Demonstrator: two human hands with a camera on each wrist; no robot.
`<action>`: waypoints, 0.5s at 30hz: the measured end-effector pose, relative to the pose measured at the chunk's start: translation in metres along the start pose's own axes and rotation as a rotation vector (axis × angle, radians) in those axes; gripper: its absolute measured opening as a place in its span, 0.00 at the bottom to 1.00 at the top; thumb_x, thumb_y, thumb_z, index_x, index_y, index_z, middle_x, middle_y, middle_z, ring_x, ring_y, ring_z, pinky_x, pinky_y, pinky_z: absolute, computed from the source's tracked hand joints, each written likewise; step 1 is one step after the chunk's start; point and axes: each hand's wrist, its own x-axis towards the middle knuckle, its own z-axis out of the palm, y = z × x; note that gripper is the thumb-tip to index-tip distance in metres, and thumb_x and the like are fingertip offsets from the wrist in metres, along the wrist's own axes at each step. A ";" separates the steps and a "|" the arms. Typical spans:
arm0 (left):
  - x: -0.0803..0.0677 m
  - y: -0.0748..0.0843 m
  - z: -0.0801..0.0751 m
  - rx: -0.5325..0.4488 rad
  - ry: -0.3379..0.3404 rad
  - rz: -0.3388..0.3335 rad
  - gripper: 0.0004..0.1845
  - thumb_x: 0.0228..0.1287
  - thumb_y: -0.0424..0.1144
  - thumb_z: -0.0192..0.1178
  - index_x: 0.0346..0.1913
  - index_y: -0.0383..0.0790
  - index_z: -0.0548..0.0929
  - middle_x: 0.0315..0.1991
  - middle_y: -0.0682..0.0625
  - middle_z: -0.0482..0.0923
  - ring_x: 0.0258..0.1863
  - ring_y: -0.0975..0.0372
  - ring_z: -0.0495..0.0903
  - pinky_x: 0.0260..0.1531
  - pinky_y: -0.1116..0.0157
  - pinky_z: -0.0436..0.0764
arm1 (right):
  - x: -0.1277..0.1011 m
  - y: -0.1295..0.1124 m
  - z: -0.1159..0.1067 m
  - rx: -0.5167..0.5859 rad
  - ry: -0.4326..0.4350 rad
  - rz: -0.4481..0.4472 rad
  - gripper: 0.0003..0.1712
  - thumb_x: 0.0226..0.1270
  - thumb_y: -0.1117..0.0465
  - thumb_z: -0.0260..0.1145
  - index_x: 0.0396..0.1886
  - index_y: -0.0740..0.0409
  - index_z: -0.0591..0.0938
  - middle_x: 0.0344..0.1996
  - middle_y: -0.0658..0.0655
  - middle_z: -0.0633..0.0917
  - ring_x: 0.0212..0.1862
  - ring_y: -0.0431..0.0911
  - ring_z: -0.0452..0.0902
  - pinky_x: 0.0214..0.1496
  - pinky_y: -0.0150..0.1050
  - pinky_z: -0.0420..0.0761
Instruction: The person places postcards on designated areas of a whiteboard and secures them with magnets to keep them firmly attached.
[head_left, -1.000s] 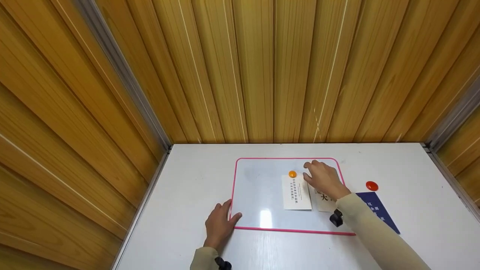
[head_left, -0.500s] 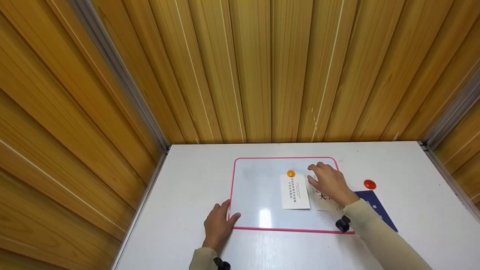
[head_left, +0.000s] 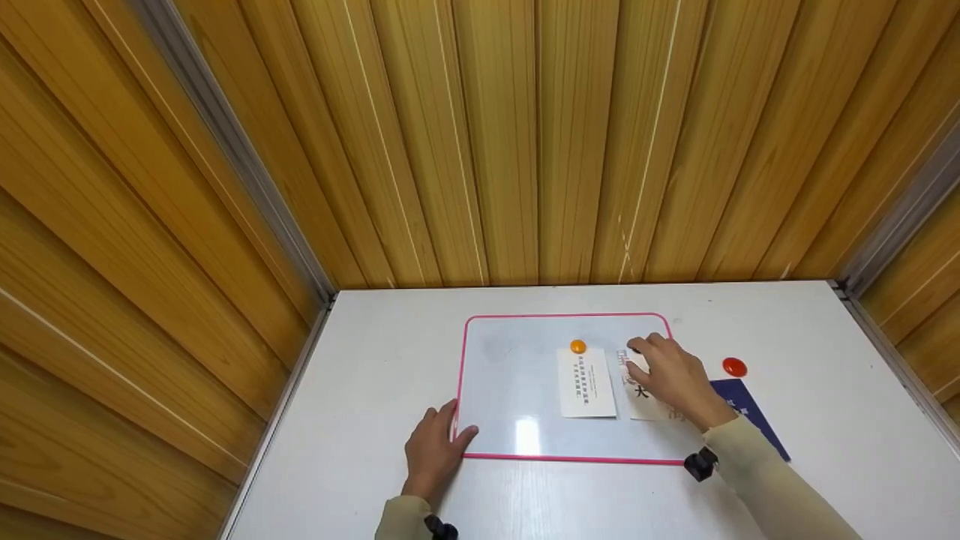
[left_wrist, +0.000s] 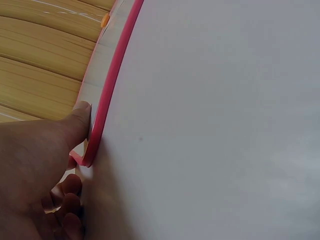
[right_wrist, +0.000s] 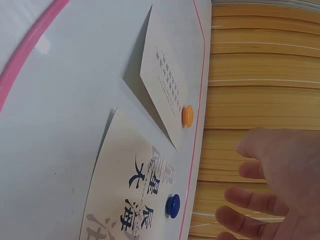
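Note:
A whiteboard with a pink rim point(head_left: 502, 390) lies on the table. My left hand point(head_left: 435, 451) grips its near left corner, thumb over the rim and fingers along the outer edge. On the board, a white printed card point(head_left: 600, 386) sits under an orange round magnet point(head_left: 577, 346) at its top edge. To its right lies a cream card point(right_wrist: 117, 175) with large dark characters and a blue magnet point(right_wrist: 173, 205) near its top. My right hand point(head_left: 676, 381) hovers over this card, fingers loosely bent and holding nothing; in the head view it hides the blue magnet.
Right of the board, a red round magnet point(head_left: 734, 367) rests on the white table point(head_left: 390, 360). A navy card point(head_left: 752, 409) lies just below it, partly covered by my right sleeve. A wood-panelled wall point(head_left: 495, 150) rises behind the table's far edge.
My right hand has drawn back to the right and toward me, uncovering more of the cream card. My left hand has stayed at the board's corner. The head view has shifted slightly.

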 end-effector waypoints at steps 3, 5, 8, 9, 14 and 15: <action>0.000 0.000 -0.001 -0.007 -0.003 -0.002 0.34 0.60 0.54 0.73 0.65 0.40 0.81 0.36 0.50 0.75 0.28 0.61 0.68 0.33 0.55 0.76 | -0.004 0.001 -0.002 0.008 -0.010 0.021 0.25 0.68 0.54 0.72 0.62 0.59 0.82 0.48 0.63 0.83 0.48 0.57 0.80 0.46 0.57 0.83; 0.000 0.000 -0.001 -0.008 -0.005 -0.003 0.34 0.60 0.54 0.73 0.65 0.40 0.81 0.36 0.50 0.75 0.28 0.61 0.68 0.34 0.55 0.76 | -0.007 0.002 -0.003 0.015 -0.013 0.037 0.26 0.68 0.54 0.72 0.62 0.59 0.82 0.49 0.63 0.82 0.49 0.58 0.79 0.48 0.58 0.83; 0.000 0.000 0.000 -0.001 -0.009 -0.012 0.34 0.60 0.55 0.73 0.65 0.40 0.80 0.35 0.51 0.74 0.28 0.62 0.66 0.32 0.57 0.75 | -0.011 0.005 -0.004 0.019 -0.009 0.047 0.26 0.68 0.54 0.72 0.63 0.59 0.81 0.51 0.65 0.82 0.50 0.60 0.79 0.49 0.60 0.82; 0.000 -0.001 0.000 0.003 -0.008 -0.012 0.34 0.60 0.55 0.73 0.65 0.40 0.80 0.34 0.52 0.73 0.27 0.62 0.66 0.32 0.57 0.75 | -0.012 0.006 -0.004 0.019 -0.008 0.052 0.27 0.69 0.54 0.72 0.63 0.59 0.81 0.51 0.65 0.82 0.51 0.60 0.78 0.50 0.60 0.82; 0.000 -0.001 0.001 0.013 -0.002 -0.008 0.35 0.60 0.55 0.73 0.65 0.40 0.80 0.35 0.51 0.74 0.27 0.62 0.66 0.31 0.57 0.75 | -0.022 0.013 -0.004 0.014 0.009 0.066 0.26 0.69 0.54 0.72 0.64 0.59 0.81 0.54 0.67 0.81 0.52 0.62 0.78 0.49 0.61 0.82; 0.000 0.000 0.001 0.015 0.001 -0.003 0.35 0.60 0.56 0.73 0.65 0.40 0.81 0.35 0.51 0.75 0.27 0.62 0.67 0.32 0.57 0.76 | -0.024 0.015 -0.004 0.011 0.015 0.069 0.26 0.69 0.55 0.72 0.63 0.59 0.81 0.54 0.67 0.80 0.51 0.62 0.77 0.48 0.61 0.82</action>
